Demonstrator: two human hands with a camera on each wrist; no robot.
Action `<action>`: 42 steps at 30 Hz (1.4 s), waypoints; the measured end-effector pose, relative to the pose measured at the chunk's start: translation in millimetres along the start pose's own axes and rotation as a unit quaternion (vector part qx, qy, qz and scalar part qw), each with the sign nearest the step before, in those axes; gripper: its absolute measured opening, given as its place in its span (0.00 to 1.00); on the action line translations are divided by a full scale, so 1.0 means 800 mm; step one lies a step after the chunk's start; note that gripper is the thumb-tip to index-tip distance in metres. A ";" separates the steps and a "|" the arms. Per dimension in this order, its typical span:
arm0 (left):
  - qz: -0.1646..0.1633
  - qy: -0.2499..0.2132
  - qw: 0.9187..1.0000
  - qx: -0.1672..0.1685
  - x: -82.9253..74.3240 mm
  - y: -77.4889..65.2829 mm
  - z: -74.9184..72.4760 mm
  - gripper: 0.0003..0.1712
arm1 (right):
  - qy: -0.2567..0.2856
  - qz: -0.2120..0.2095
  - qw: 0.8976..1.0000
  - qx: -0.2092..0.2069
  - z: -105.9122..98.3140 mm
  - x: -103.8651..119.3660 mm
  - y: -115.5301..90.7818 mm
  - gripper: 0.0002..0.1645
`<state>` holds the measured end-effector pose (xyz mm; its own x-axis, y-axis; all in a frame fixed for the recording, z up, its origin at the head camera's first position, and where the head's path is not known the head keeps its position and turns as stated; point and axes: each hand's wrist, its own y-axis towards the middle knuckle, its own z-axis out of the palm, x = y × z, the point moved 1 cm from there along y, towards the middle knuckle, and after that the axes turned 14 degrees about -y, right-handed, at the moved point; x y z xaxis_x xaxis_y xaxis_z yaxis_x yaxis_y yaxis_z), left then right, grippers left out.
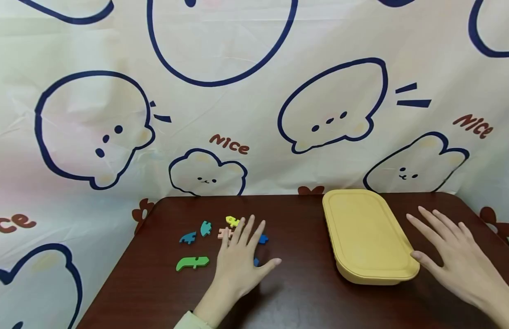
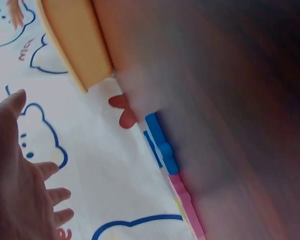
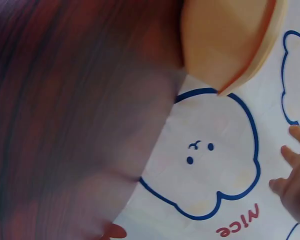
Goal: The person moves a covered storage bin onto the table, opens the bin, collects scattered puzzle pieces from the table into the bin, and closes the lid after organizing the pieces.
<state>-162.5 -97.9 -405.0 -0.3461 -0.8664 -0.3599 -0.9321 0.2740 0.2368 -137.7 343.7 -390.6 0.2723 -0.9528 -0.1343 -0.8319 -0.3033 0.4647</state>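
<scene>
My left hand [image 1: 239,262] hovers with fingers spread over several small coloured puzzle pieces, hiding some of them. A green piece [image 1: 192,262], a blue-green piece [image 1: 188,237], a teal piece [image 1: 206,228], a yellow piece [image 1: 232,221] and a pink piece [image 1: 223,233] lie around it. Blue pieces peek out at its right; in the left wrist view a blue piece [image 2: 161,145] stands in line with a pink one [image 2: 186,205]. My right hand [image 1: 457,253] is spread beside the yellow lidded box [image 1: 367,233], its thumb tip right at the box's edge. Neither hand holds anything.
The dark brown table [image 1: 299,292] carries everything. Behind it and at its sides hangs a white cloth [image 1: 262,169] with blue cartoon outlines. The box stands toward the table's right, between the hands.
</scene>
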 end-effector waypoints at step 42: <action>0.219 0.008 0.973 0.079 -0.088 0.038 0.034 0.45 | 0.080 -0.089 0.992 -0.042 0.011 -0.002 -0.012 0.46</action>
<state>-169.1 -17.1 -397.2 -0.7126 -0.6583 -0.2426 -0.7013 0.6776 0.2213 -134.2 347.8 -402.4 0.4900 -0.8678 -0.0825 -0.7228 -0.4573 0.5181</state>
